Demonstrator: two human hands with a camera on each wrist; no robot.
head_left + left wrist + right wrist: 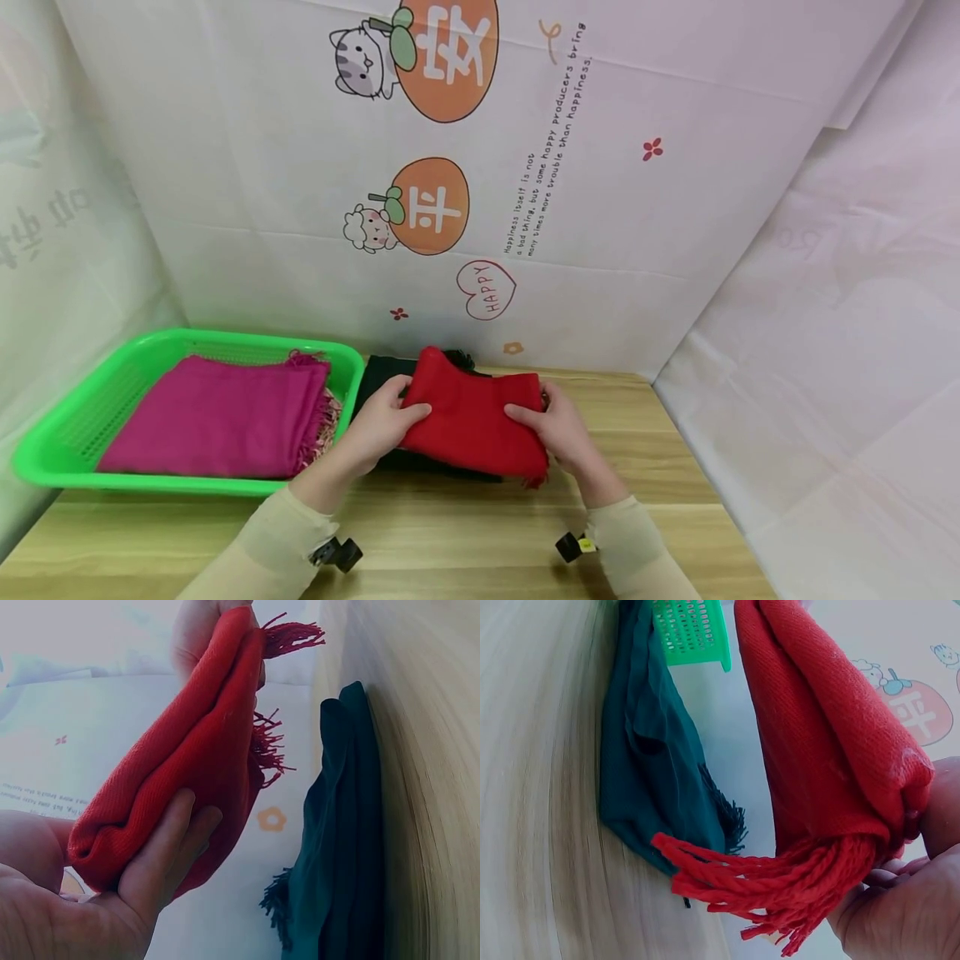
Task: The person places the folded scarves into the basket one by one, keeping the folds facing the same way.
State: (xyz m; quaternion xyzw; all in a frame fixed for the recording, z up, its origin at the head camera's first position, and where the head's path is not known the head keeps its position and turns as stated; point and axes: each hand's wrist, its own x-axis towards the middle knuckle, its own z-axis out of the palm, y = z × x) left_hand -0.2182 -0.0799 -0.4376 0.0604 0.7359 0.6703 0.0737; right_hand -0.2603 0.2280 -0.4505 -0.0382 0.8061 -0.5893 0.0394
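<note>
A folded red scarf (476, 417) with fringed ends is held up off the table between both hands. My left hand (384, 423) grips its left edge, thumb on top and fingers beneath, as the left wrist view shows. At the opposite edge my right hand (558, 425) pinches the folded layers, close to the red fringe (780, 885) that hangs down in the right wrist view. Below the red scarf lies a folded dark green scarf (337, 825), flat on the table; in the head view the red one hides much of it.
Left of the scarves stands a bright green plastic basket (225, 337), holding a folded magenta scarf (217, 417) with a beige fringed piece (328, 423) partly showing under it. The wooden table (450, 533) meets a printed white cloth wall (262, 167) behind and at the sides.
</note>
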